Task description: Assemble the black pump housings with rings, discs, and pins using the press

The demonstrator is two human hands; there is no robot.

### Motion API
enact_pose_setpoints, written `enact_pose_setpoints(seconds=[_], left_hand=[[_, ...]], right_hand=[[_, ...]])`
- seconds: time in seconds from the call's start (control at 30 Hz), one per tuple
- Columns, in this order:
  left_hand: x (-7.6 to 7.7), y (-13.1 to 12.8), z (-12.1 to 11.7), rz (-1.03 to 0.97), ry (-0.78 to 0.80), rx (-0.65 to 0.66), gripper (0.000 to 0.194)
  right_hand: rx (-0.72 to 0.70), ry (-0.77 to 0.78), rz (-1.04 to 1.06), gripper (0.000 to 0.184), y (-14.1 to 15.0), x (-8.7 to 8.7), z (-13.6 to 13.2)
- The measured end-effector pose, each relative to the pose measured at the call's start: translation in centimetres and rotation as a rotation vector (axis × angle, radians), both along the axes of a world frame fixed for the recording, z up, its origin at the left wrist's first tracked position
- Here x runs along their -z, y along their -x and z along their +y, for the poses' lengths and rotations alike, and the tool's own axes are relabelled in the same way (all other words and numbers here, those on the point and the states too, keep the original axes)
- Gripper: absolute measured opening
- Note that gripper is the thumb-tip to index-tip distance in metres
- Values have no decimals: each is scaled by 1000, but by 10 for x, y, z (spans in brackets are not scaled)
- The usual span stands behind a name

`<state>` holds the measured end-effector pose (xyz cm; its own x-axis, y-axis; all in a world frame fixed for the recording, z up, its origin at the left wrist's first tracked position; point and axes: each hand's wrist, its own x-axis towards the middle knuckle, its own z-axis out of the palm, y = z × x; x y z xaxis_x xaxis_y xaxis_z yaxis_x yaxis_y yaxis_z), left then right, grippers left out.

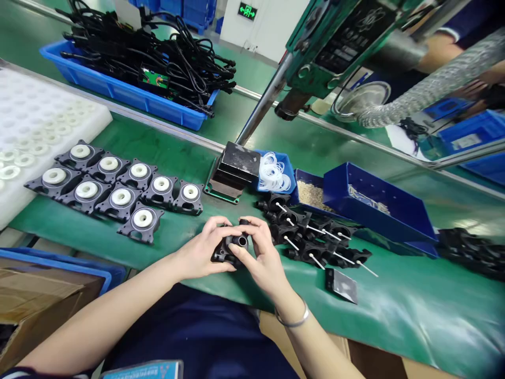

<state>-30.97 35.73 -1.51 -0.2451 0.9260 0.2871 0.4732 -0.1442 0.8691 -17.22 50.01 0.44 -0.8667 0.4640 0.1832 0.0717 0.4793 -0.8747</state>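
Near the front edge of the bench, my left hand and my right hand are closed around one black plastic housing with round tube ports. The open end of one port faces up between my fingers, and my right thumb lies against it. Much of the housing is hidden by my fingers. To the left sit several black square housings with white rings in their middles. On the right lies a cluster of black ported housings with thin white shafts sticking out.
Behind my hands stands a press with a green head over a black metal block. Around it are a bin of clear rings, blue bins, a cable tray, a white foam tray and a small metal block.
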Motion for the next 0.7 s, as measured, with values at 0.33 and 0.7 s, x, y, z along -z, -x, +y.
enact_pose_setpoints(seconds=[0.33, 0.7], left_hand=[[-16, 3, -2, 0, 87, -108, 70], [-117, 118, 96, -68, -26, -118, 66]], right_hand=[[-78, -73, 19, 50, 6, -16, 10], [129, -260, 701, 62, 120, -290, 173]])
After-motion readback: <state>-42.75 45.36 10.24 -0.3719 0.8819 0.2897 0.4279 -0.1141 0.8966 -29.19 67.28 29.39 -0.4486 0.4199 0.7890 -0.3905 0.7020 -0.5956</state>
